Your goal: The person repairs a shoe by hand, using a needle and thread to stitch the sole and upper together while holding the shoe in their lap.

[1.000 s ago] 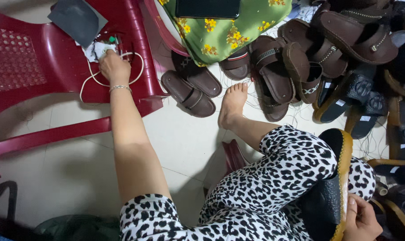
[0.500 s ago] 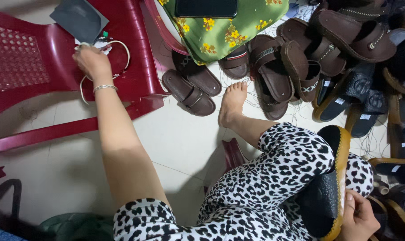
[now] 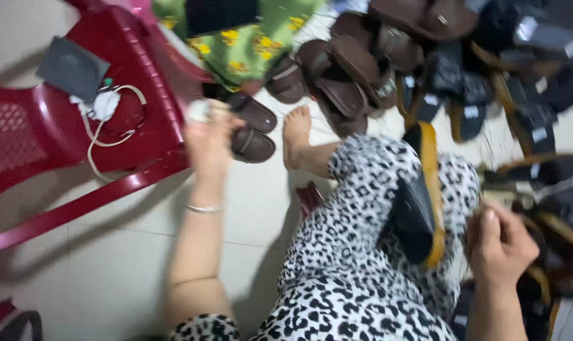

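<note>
On the person's lap, right of centre, rests 1 black sandal sole (image 3: 419, 208) with a yellow-tan edge. Its long axis runs near to far, one end pointing at the far pile of footwear and the other toward the person, and it stands tilted up on its edge against the spotted trousers (image 3: 356, 278). The right hand (image 3: 498, 243) sits just beside the sole's near right side, fingers curled shut and pinching something thin and pale; what it is cannot be told through the blur.

The left hand (image 3: 209, 142) is raised over the floor (image 3: 97, 265) beside 1 red plastic chair (image 3: 34, 139) lying on its side at the left. Its fingers are bunched around a small pale thing, too blurred to name. 1 bracelet (image 3: 204, 208) rings that wrist.

On the chair lie 1 dark grey flat piece (image 3: 72, 68) and 1 white cord (image 3: 113, 129) looped around a pale wad.

2 brown slippers (image 3: 252, 129) lie side by side just right of the left hand, close to 1 bare foot (image 3: 297, 134). More brown and dark sandals are heaped across the far right, too many and too blurred to count. 1 green cloth with yellow flowers (image 3: 236, 44) lies at the far centre.
</note>
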